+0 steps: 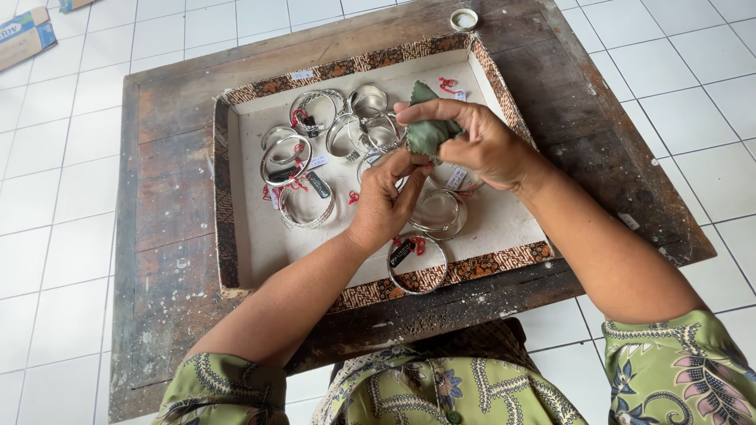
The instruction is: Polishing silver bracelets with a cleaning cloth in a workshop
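My right hand (480,145) pinches a small green cloth (429,130) above a shallow tray (268,236) with a patterned brown rim. My left hand (386,197) is closed just below the cloth, its fingertips touching it; a silver bangle seems to be between the two hands, mostly hidden. Several silver bangles (287,161) with red strings and small tags lie in the tray's far half. One bangle (439,212) lies beside my left hand. Another bangle (416,264) rests on the tray's near rim.
The tray sits on a worn dark wooden table (173,236) over a white tiled floor. A small round white lid (464,18) lies at the table's far edge. A cardboard box (25,33) is on the floor at the far left.
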